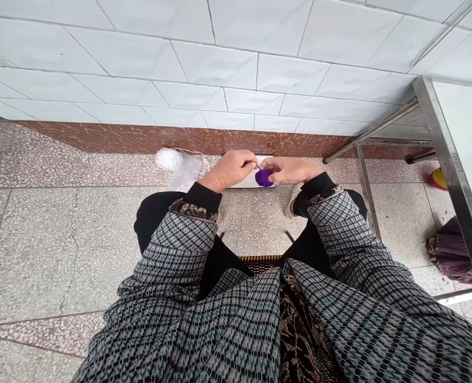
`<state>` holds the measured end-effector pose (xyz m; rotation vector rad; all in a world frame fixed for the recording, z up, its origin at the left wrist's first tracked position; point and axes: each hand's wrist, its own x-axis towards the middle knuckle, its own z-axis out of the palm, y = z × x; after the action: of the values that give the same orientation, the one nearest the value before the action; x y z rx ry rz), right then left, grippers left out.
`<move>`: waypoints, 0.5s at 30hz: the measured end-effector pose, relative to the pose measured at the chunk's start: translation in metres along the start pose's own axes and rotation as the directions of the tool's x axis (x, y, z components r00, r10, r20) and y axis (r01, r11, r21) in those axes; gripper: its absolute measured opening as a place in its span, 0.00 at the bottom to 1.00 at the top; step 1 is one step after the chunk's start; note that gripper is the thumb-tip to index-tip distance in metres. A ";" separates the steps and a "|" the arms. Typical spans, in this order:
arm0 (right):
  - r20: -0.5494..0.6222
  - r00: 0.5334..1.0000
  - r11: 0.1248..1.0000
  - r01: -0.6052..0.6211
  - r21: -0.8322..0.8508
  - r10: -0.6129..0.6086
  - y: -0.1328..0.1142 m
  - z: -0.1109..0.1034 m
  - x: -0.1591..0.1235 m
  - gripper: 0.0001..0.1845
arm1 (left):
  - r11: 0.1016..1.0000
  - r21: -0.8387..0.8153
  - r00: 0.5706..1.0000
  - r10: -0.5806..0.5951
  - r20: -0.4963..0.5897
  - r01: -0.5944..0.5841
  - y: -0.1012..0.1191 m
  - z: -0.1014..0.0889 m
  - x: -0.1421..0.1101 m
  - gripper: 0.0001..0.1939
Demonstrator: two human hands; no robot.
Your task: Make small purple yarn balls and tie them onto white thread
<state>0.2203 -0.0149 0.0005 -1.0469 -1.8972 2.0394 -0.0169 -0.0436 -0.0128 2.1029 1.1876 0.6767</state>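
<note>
A small purple ball of yarn [263,178] sits in the fingers of my right hand [289,170], which are closed around its right side. My left hand [231,170] pinches a purple strand just to the left of the ball, with thumb and forefinger pressed together. Beneath both hands lies a flat white board [241,182] with dark edges, partly covered by them. Left of my left hand, a ball of white yarn [170,161] rests on a clear plastic bag [188,170] on the floor, with loose white strands trailing beside it.
Ahead stands a white tiled wall [204,98] with a brown skirting [140,139]. A metal-framed table [445,138] is at the right, with a dark purplish bundle [455,250] and a yellow and red object [439,178] under it. A pale shoe [292,201] shows near my right wrist.
</note>
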 end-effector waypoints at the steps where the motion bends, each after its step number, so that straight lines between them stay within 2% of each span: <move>1: 0.007 0.998 0.991 0.065 0.120 -0.066 -0.002 -0.001 -0.003 0.18 | 1.000 0.006 1.000 -0.006 -0.017 0.006 -0.001 -0.002 0.000 0.10; 4: -0.216 0.955 0.893 0.273 0.359 -0.205 -0.009 -0.003 -0.007 0.21 | 1.000 0.011 1.000 -0.001 -0.025 0.001 0.000 -0.002 -0.001 0.10; 6: -0.370 0.908 0.849 0.346 0.400 -0.196 -0.011 -0.003 -0.006 0.22 | 0.999 0.015 0.998 0.043 0.037 -0.043 0.006 0.002 -0.003 0.10; 8: -0.469 0.873 0.853 0.345 0.392 -0.137 -0.011 -0.002 -0.002 0.21 | 0.993 0.020 0.983 0.113 0.144 -0.117 0.015 0.005 -0.006 0.11; 10: -0.516 0.855 0.913 0.251 0.322 -0.053 -0.009 0.003 0.002 0.16 | 0.982 0.029 0.957 0.176 0.228 -0.188 0.023 0.006 -0.010 0.10; 12: -0.510 0.860 0.989 0.063 0.137 0.016 -0.007 0.009 0.003 0.13 | 0.977 0.062 0.953 0.186 0.238 -0.206 0.027 0.004 -0.014 0.11; 14: -0.416 0.908 0.989 -0.104 -0.104 0.052 -0.006 0.017 0.001 0.14 | 0.981 0.093 0.970 0.148 0.194 -0.168 0.024 -0.001 -0.017 0.12; 15: -0.304 0.948 0.975 -0.145 -0.169 0.088 -0.006 0.021 -0.002 0.14 | 0.986 0.097 0.979 0.118 0.166 -0.135 0.021 -0.004 -0.017 0.12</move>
<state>0.2075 -0.0316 0.0055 -1.4520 -1.9366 1.6625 -0.0157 -0.0658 0.0027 2.2916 1.0287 0.4981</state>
